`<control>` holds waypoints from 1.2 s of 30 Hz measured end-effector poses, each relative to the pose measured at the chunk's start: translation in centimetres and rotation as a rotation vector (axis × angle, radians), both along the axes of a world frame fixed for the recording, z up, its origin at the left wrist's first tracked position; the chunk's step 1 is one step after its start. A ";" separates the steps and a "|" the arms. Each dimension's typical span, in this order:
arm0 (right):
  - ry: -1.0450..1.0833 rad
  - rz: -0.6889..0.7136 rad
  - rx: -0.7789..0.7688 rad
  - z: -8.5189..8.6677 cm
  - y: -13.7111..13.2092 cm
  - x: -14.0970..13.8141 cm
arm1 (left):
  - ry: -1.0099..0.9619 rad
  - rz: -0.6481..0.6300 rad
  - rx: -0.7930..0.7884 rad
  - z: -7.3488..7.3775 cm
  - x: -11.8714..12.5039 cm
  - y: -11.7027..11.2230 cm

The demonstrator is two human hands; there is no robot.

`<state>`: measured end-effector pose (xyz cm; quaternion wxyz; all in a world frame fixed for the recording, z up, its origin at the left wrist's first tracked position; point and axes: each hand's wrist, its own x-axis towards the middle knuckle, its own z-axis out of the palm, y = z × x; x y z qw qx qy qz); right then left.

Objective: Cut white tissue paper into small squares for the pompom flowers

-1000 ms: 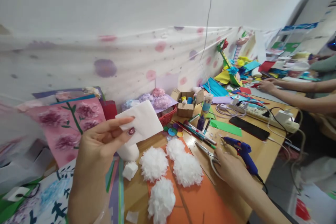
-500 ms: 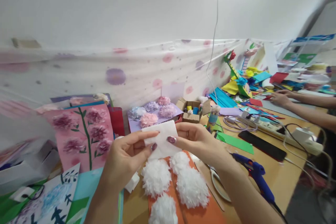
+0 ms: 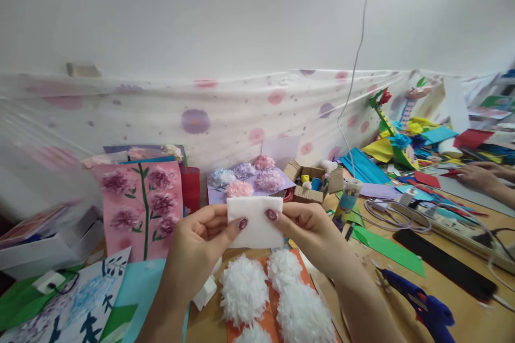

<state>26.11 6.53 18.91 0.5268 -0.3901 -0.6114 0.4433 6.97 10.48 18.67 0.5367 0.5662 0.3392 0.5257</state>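
Observation:
Both hands hold up a folded square of white tissue paper (image 3: pixel 255 230) in front of me. My left hand (image 3: pixel 201 244) pinches its left side, thumb on the near face and fingers behind. My right hand (image 3: pixel 311 233) grips the right side in the same way. Just below lie fluffy white paper flowers (image 3: pixel 244 286) on an orange sheet (image 3: pixel 273 295). A small white block-like piece (image 3: pixel 205 293) rests left of the sheet. Scissors seen earlier under my right forearm are now mostly hidden.
A blue glue gun (image 3: pixel 422 300) lies at the right, near a black phone-like slab (image 3: pixel 444 265), green paper (image 3: pixel 390 251) and a power strip (image 3: pixel 454 225). A pink flower card (image 3: pixel 140 209) stands left. Behind is a small cardboard box (image 3: pixel 309 193). A co-worker's hands (image 3: pixel 483 176) are far right.
The white paper has turned from tilted to level and squarely facing me, with both hands now at its sides. My view has swung left, so the scene sits further right.

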 end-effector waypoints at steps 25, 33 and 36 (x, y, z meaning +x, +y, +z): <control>0.222 0.116 -0.064 -0.6 1.4 -0.1 | -0.026 -0.069 -0.048 0.4 0.1 0.1; 0.212 -0.011 0.019 -1.0 1.7 -0.3 | -0.035 0.024 0.004 0.8 -0.3 -0.3; 0.184 -0.013 0.017 -1.1 1.7 -0.3 | -0.055 -0.014 0.006 0.6 -0.7 0.1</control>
